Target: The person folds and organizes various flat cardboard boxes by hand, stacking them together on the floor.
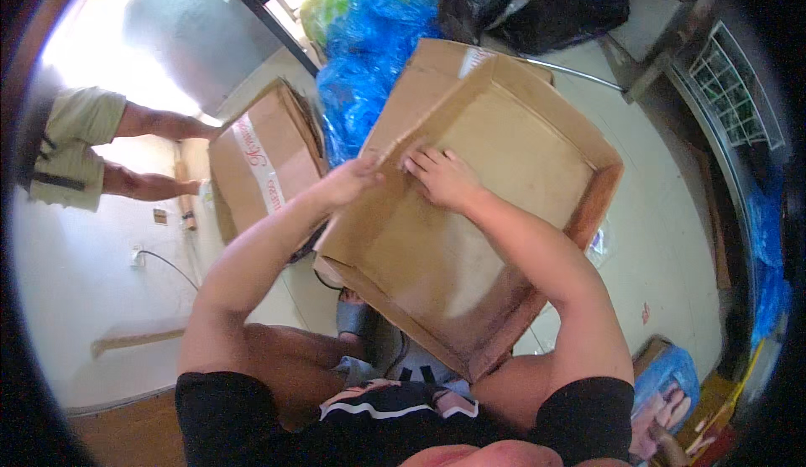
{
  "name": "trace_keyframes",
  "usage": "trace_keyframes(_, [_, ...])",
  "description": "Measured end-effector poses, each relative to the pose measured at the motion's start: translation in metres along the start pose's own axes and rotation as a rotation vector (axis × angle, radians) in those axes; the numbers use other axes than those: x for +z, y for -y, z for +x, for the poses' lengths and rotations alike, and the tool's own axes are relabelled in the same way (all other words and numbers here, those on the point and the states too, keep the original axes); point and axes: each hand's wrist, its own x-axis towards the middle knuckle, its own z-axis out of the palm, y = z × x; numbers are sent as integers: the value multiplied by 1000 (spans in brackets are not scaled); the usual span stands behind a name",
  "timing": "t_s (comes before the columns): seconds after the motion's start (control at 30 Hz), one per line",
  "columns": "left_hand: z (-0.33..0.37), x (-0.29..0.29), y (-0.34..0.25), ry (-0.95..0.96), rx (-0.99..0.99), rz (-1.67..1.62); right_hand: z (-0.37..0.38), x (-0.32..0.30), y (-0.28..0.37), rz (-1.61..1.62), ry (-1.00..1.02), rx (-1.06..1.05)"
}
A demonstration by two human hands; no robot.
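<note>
**Over your lap, two hands meet at one cardboard wall**

From the head view, your open cardboard box (449, 257) lies tilted across your lap, hollow side toward you, its low corner by your right thigh. Your left hand (348, 182) curls at the edge of the box's left wall (357, 225); blur hides the fingertips, so whether it pinches the board cannot be told. Your right hand (443, 180) sits just beside it, inside the box, fingers slightly bent and parted against the same wall.

To handle that wall well, let your left hand back it from outside while your right presses from inside, close to the bend, so the force likely stays local. Push with flat fingers; sharp tugging could tear the corner folds. Let your thighs carry the weight, or the box may slide. Mind the taped carton (298, 152) to the left and the blue plastic (369, 35) beyond, which could catch the rim.
</note>
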Motion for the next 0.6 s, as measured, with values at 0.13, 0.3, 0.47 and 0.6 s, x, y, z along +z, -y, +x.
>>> trace_keyframes(0.13, [-8, 15, 13, -139, 121, 389, 14, 1, 17, 41, 211, 47])
trace_keyframes(0.3, [-40, 43, -53, -350, 453, 855, 23, -22, 22, 197, 58, 53])
trace_keyframes(0.47, [-46, 70, -67, -272, 394, 836, 20, -73, -4, 99, 595, 29])
trace_keyframes(0.6, [-43, 55, -90, 24, 136, 536, 30, -95, 3, 386, 561, 172])
